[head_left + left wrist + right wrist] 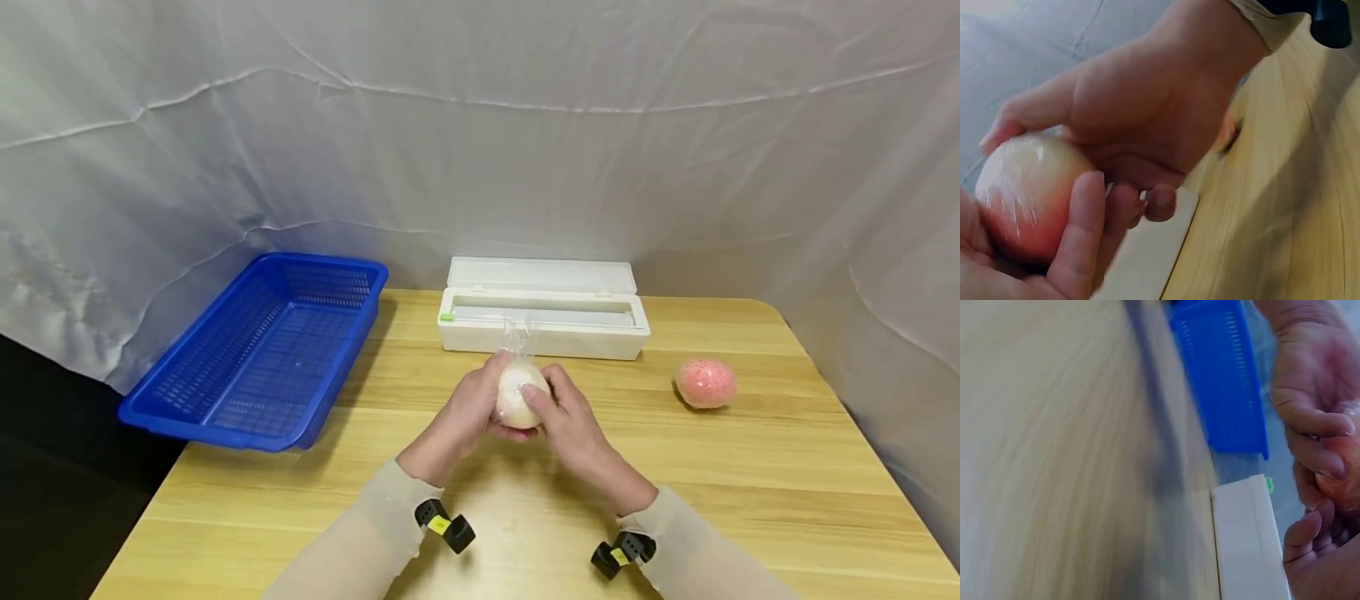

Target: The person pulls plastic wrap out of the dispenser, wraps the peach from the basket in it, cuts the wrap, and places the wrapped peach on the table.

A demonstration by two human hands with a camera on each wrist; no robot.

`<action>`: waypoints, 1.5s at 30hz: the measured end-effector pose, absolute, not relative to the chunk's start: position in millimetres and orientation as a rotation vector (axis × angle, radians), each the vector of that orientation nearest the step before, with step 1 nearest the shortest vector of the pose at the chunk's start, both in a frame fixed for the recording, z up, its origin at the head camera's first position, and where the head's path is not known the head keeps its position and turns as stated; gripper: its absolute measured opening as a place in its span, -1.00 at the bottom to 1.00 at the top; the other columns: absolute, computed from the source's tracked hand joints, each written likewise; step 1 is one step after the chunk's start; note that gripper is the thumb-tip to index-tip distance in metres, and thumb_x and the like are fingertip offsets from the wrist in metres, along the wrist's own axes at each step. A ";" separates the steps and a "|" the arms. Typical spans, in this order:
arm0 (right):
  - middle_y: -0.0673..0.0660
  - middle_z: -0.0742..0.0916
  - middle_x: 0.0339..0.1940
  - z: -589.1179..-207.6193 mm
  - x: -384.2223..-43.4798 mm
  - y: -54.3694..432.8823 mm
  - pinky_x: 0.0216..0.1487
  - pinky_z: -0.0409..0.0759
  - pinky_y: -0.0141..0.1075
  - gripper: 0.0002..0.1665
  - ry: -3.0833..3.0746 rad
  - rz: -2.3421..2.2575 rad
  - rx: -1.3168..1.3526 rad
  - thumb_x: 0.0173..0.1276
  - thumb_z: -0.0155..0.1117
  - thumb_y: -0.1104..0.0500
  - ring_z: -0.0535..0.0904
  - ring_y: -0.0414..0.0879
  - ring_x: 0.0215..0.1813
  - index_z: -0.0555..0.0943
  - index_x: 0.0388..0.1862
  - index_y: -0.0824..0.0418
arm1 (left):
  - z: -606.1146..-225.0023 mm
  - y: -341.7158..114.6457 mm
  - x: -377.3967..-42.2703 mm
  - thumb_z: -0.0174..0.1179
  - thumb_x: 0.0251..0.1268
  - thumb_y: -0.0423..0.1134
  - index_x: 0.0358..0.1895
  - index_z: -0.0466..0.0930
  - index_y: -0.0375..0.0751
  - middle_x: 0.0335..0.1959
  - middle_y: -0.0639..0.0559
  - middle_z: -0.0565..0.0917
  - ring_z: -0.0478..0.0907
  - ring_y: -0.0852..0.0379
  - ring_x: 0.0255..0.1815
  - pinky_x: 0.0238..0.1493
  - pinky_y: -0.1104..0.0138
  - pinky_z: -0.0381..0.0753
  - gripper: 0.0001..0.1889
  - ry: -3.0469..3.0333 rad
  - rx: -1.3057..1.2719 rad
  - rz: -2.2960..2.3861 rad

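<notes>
Both hands hold an apple wrapped in clear cling film, above the table's middle. The apple [516, 402] looks pale from the head and red to cream in the left wrist view. My left hand [467, 407] cups its left side, fingers curled beneath. From the right, my right hand [576, 421] grips it, thumb pressed on the near face. A gathered tuft of cling film [517, 335] sticks up from its far side. In the right wrist view, the red side of the apple [1344, 469] shows partly between the fingers; the rest is cut off by the frame edge.
Behind the hands stands a white cling film dispenser [540, 343] with its lid raised and a roll inside. A blue plastic basket [300, 367] sits at the left table edge. Another pinkish apple [705, 383] lies on the right. Grey cloth [525, 183] hangs behind the table.
</notes>
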State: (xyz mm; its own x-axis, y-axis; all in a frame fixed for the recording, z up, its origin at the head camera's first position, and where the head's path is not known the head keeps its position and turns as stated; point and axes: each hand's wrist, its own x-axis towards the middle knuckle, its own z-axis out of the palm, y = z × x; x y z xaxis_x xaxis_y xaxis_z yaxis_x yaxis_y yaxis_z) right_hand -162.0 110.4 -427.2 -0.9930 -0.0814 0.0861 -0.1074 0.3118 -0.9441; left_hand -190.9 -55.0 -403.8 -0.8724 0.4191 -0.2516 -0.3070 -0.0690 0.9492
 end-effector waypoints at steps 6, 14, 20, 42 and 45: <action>0.08 0.54 -0.46 -416.3 -161.5 109.9 -0.50 0.45 -0.35 -0.47 -2.320 2.205 -0.193 0.68 -0.03 -0.17 0.42 -0.09 -0.49 0.51 -0.08 0.31 | -403.4 -52.4 -182.5 -0.38 0.67 0.40 0.36 0.37 -0.33 -0.15 -0.29 0.71 0.71 0.04 -0.56 -0.52 0.25 0.76 -0.19 1.850 0.176 1.936; 0.09 0.60 -0.47 -409.9 -154.5 101.1 -0.46 0.50 -0.34 -0.52 -2.260 2.162 -0.235 0.65 0.12 -0.13 0.45 -0.07 -0.46 0.46 -0.26 0.27 | -398.2 -38.0 -173.2 -0.28 0.69 0.33 0.08 0.48 -0.29 -0.56 -0.11 0.59 0.49 0.12 -0.72 -0.75 0.30 0.55 -0.32 2.167 0.283 1.913; 0.06 0.58 -0.51 -404.8 -157.3 103.0 -0.48 0.50 -0.35 -0.46 -2.216 2.226 -0.254 0.63 0.15 -0.18 0.44 -0.11 -0.50 0.54 -0.21 0.31 | -401.4 -45.0 -181.7 -0.41 0.67 0.37 0.34 0.24 -0.25 -0.46 -0.09 0.63 0.56 0.19 -0.60 -0.60 0.40 0.61 -0.28 1.806 0.330 2.023; 0.17 0.59 -0.15 -409.4 -168.6 104.4 -0.34 0.57 -0.29 -0.43 -2.393 2.066 -0.233 0.66 -0.03 -0.25 0.54 -0.08 -0.33 0.50 0.06 0.26 | -410.6 -37.2 -180.0 -0.03 0.73 0.04 0.33 0.35 -0.34 -0.03 -0.22 0.66 0.72 0.10 -0.27 -0.19 0.27 0.79 -0.51 1.870 0.318 2.031; 0.17 0.57 -0.10 -409.3 -168.7 102.8 -0.27 0.52 -0.27 -0.48 -2.404 2.008 -0.235 0.67 -0.03 -0.19 0.47 -0.07 -0.19 0.51 0.01 0.27 | -410.3 -35.6 -181.1 0.04 0.69 0.03 0.33 0.38 -0.33 0.02 -0.24 0.65 0.74 0.07 -0.22 -0.17 0.18 0.83 -0.50 1.834 0.287 2.065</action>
